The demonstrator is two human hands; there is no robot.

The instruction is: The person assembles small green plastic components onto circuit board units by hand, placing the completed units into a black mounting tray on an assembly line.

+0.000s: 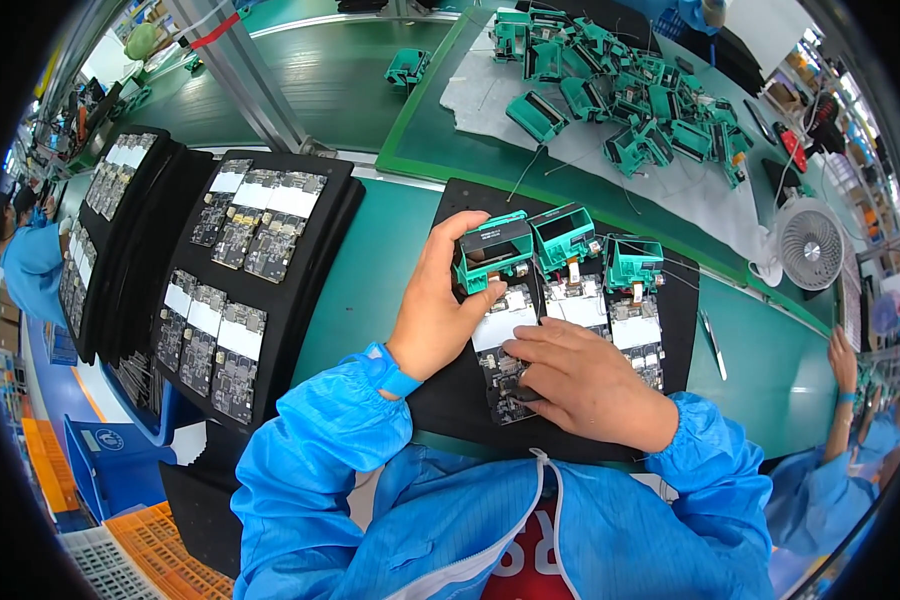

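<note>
Over on the left edge of the bench, a co-worker's blue sleeve (pixel 32 265) shows behind a stack of black foam sheets with circuit boards on top. Next to it we've got a second black foam sheet (pixel 295 292) carrying six boards in two rows of three, each with a white patch. Below those, on the near left, there's a blue bin (pixel 120 465) and an orange plastic crate (pixel 160 545). A metal post (pixel 235 75) stands on the far side, with one lone green housing (pixel 408 67) to its right.

Now the middle. Our left hand (pixel 440 290) is closed around the left end of the left green housing (pixel 495 245), thumb on its near edge, fingers over the far side. That housing sits at the far end of the left circuit board (pixel 503 330) on a black mat (pixel 681 330). Our right hand (pixel 590 385) lies low over that same board, fingers half curled and touching it; we can't tell if it's pinching anything underneath. Just to the right are the middle housing (pixel 570 255) and the right housing (pixel 635 262), each with its own board on the near side.

Beyond them, far right, a heap of green housings (pixel 660 100) covers a pale sheet (pixel 690 195). Right of the mat lie slim metal tweezers (pixel 713 345), then a white fan (pixel 812 245) farther back, and another person's forearm (pixel 840 400) at the right edge.
</note>
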